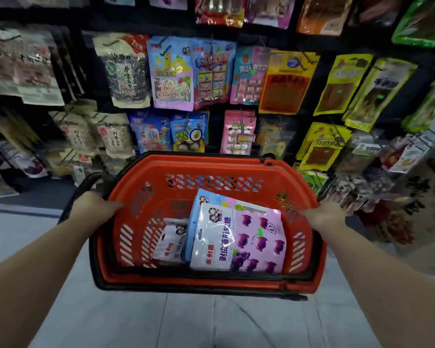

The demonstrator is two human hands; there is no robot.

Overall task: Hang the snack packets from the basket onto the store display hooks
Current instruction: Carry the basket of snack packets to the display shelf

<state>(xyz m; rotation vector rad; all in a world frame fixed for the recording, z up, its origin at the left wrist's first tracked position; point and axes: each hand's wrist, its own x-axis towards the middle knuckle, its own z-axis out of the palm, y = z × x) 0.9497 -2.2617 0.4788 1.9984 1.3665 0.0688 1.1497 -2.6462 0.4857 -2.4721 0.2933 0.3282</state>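
Note:
I hold a red plastic basket point(161, 179) with black handles out in front of me, above the floor. My left hand point(96, 205) grips its left rim and my right hand point(323, 214) grips its right rim. Inside lies a white and pink packet with purple grape sweets point(239, 239) on top. A light blue packet point(195, 222) sits under it, and a small white packet point(168, 243) lies to the left. The black display wall point(216, 126) with hooks stands just beyond the basket, hung with many snack packets.
Rows of hanging packets fill the wall: beige seed bags point(126, 71) at left, blue and pink sweets point(191, 74) in the middle, yellow packets point(289, 81) at right. More packets crowd the right side point(387, 187). Grey tiled floor point(211, 322) lies below.

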